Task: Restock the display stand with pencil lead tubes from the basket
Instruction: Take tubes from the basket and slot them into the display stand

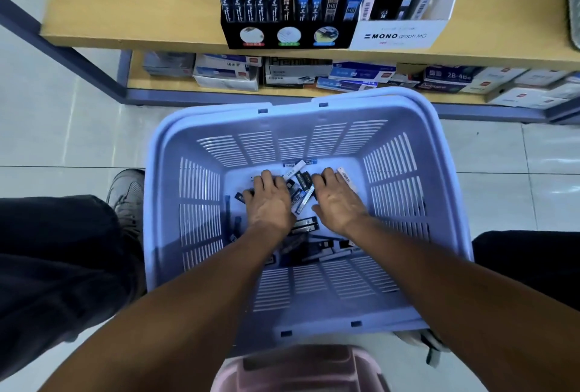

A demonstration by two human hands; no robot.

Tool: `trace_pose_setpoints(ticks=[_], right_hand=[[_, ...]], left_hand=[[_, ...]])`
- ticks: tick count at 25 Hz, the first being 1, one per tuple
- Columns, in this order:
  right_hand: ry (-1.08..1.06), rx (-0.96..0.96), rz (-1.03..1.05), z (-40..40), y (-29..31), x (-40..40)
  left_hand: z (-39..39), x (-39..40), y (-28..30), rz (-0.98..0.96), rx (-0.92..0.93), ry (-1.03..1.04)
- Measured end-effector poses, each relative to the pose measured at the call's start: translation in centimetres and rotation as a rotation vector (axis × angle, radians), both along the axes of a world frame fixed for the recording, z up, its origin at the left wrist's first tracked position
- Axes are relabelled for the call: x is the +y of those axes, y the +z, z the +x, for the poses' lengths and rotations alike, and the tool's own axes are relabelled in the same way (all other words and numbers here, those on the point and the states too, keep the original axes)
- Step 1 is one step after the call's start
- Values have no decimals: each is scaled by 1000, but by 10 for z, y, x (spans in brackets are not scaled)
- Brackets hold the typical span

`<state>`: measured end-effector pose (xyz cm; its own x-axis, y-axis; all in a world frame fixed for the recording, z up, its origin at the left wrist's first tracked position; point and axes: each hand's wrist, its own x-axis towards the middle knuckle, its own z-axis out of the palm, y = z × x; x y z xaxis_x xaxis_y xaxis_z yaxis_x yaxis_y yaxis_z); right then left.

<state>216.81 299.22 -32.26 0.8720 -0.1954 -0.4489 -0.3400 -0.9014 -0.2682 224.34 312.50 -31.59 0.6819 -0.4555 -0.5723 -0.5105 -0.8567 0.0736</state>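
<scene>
**Both hands down in the basket, gathering tubes**

Nearest: a pink stool point(301, 369), cut off at the bottom edge. Dark trouser legs on either side; a grey shoe point(127, 190) at the left.

Basket point(417, 281), lilac, slatted, on the floor between the knees. Lead tubes point(303, 186) lie loose and crossed over its bottom. Left hand point(268, 201) palm down on the pile, fingers curled into it. Right hand point(337, 200) the same, just beside, fingertips bent under. Whether either actually grips a tube I cannot tell; backs of the hands cover the fingers.

Beyond: shelf point(131, 8) carrying the stand point(284, 32), black, with blue- and orange-capped tubes upright in rows. Some slots near the middle look low or bare. A white MONO box point(398, 35) touches its right side.

Risks, as I judge them: tubes are slim and tangled, so a handful may shed some on the lift; grades look mixed, so a tube could go into the wrong slot.

Hard to read: labels in the basket, tubes under the forearms, the stand's top, cropped off.
</scene>
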Motion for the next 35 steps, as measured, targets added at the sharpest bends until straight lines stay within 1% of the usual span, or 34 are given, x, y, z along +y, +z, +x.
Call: trace_pose_setpoints(ticks=[2, 5, 11, 14, 17, 20, 22, 25, 28, 30, 32, 35], right_hand=[[-74, -6, 34, 4, 0, 2], [-129, 19, 84, 11, 0, 9], [19, 62, 156, 16, 4, 8], [146, 166, 226, 11, 11, -2], [254, 223, 167, 4, 18, 4], [338, 216, 1, -2, 17, 19], [324, 181, -55, -4, 12, 27], [271, 129, -30, -1, 10, 28], [183, 119, 44, 7, 11, 19], [155, 117, 47, 12, 10, 16], [161, 123, 37, 17, 8, 17], [218, 172, -21, 24, 9, 20]], left_hand=[[6, 3, 1, -25, 13, 37], [12, 4, -2, -21, 67, -5], [19, 10, -8, -1, 160, -108], [29, 19, 0, 0, 232, -219], [28, 28, 9, 74, 303, -309], [15, 31, 8, 174, 239, -381], [8, 33, 7, 180, 205, -377], [10, 38, 4, 73, 172, -328], [20, 38, -2, -13, 138, -232], [24, 35, -4, -61, 123, -188], [24, 30, -4, -81, 104, -176], [16, 21, -4, -32, 118, -213]])
